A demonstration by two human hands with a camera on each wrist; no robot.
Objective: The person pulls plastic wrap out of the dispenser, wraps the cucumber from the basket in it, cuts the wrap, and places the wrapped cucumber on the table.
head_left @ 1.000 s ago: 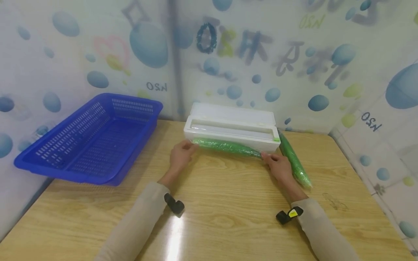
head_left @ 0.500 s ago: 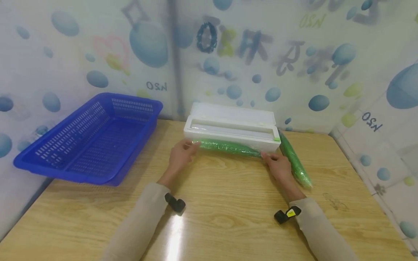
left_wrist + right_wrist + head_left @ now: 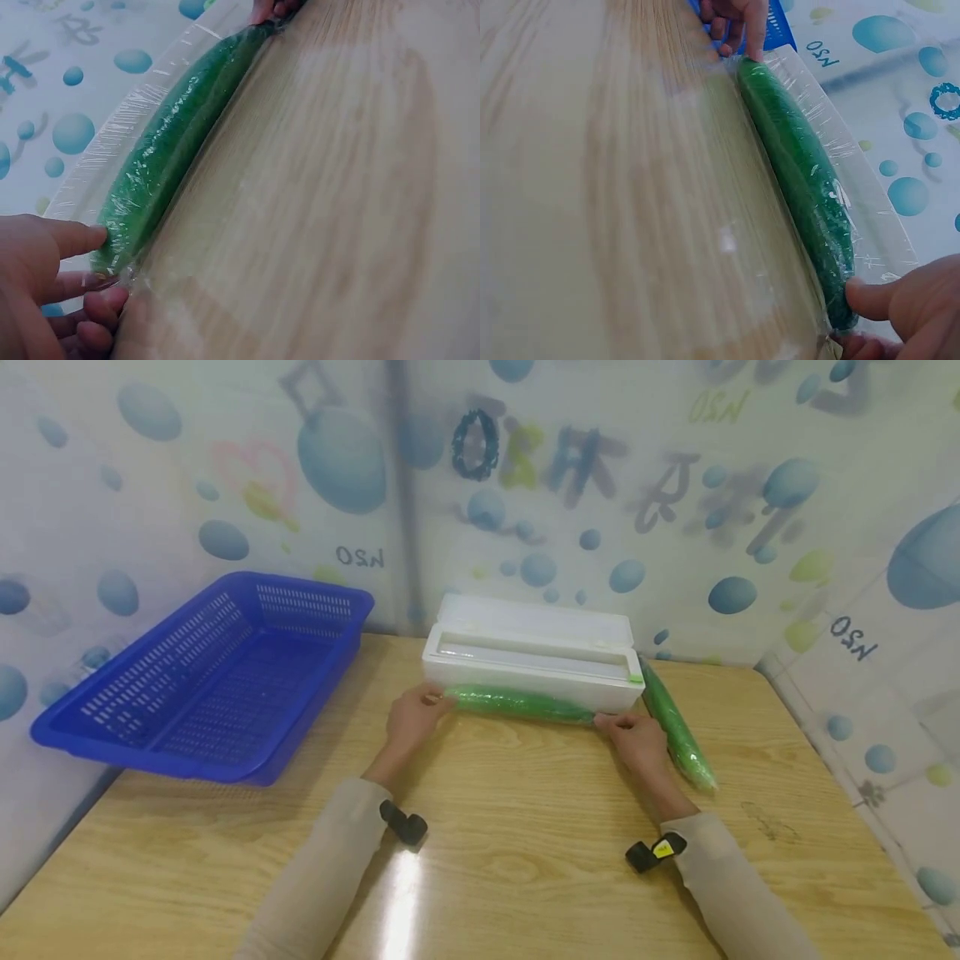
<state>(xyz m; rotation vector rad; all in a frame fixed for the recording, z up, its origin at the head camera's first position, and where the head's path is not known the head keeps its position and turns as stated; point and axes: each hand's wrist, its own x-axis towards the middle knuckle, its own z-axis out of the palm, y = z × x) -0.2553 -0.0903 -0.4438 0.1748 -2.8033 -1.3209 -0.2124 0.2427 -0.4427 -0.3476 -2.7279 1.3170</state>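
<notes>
A long green cucumber (image 3: pixel 517 703) in clear cling film lies crosswise in front of a white cling film box (image 3: pixel 540 680). At its left end my left hand (image 3: pixel 412 720) pinches, thumb on the cucumber's tip and fingers curled beneath in the left wrist view. My right hand (image 3: pixel 637 742) holds the darker right end, its thumb (image 3: pixel 870 298) pressed on the film in the right wrist view. Wrinkled, shiny film stretches from the cucumber toward the box. The undersides of both ends are hidden by my fingers.
A second wrapped cucumber (image 3: pixel 678 727) lies slanted on the wooden table (image 3: pixel 510 860), just beyond my right hand. The box's lid (image 3: pixel 536 617) stands raised against the patterned wall. On the left sits a blue perforated basket (image 3: pixel 318 693).
The cucumber has shifted slightly toward me, away from the box front. Both hands have moved a little with it, keeping hold of its ends.
</notes>
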